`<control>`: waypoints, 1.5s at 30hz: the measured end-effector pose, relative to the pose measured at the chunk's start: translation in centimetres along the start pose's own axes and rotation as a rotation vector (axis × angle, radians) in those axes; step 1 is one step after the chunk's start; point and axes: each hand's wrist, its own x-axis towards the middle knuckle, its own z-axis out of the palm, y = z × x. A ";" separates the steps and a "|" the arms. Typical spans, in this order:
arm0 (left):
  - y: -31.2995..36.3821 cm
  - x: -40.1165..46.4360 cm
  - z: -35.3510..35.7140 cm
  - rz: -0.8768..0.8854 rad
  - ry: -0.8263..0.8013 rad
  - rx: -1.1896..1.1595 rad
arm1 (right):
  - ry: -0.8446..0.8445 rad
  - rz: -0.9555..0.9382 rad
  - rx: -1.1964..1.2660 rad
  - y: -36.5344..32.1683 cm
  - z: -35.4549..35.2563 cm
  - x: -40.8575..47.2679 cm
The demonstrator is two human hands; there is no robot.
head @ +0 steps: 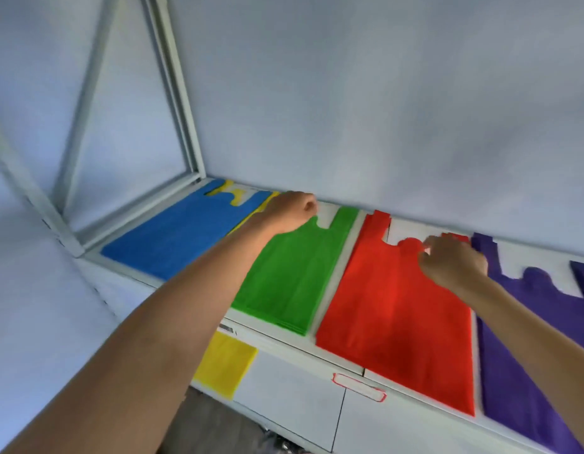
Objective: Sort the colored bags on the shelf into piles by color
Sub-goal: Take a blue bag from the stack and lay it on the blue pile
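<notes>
1. Your left hand [292, 209] reaches to the back of the white shelf [277, 339], fingers curled at the left handle of the green bags [290, 273]; the blur hides whether it pinches it.
2. Your right hand [452, 260] rests on the red bags [392, 309], fingers bent at the right handle.
3. The blue bags [176, 237] lie left over yellow, the purple bags [526, 355] right.
4. A yellow bag [223, 363] hangs below the shelf edge.

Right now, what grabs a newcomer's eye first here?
A row of flat bright bags on the white shelf: blue bag far left, green bag, red bag, purple bag at right. The left hand is at the green handle, the right hand on the red bag's top.
</notes>
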 end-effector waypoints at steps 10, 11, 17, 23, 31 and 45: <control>-31.8 -3.5 -6.1 -0.312 -0.072 0.161 | -0.168 -0.242 0.379 -31.3 10.4 1.1; -34.1 -3.8 -6.0 -0.330 -0.095 0.154 | -0.216 -0.240 0.398 -33.5 11.3 1.0; -44.1 -3.8 -5.3 -0.375 -0.196 0.030 | -0.298 -0.025 0.325 -42.4 15.0 2.0; -47.7 -3.0 -3.5 -0.399 -0.282 -0.075 | -0.335 0.209 0.337 -45.0 16.5 2.6; -48.2 -3.0 -2.6 -0.354 -0.282 -0.054 | -0.229 0.226 0.630 -47.4 17.1 1.7; -46.6 -3.4 -5.1 -0.416 -0.102 -0.220 | -0.336 0.210 1.328 -45.4 14.0 0.4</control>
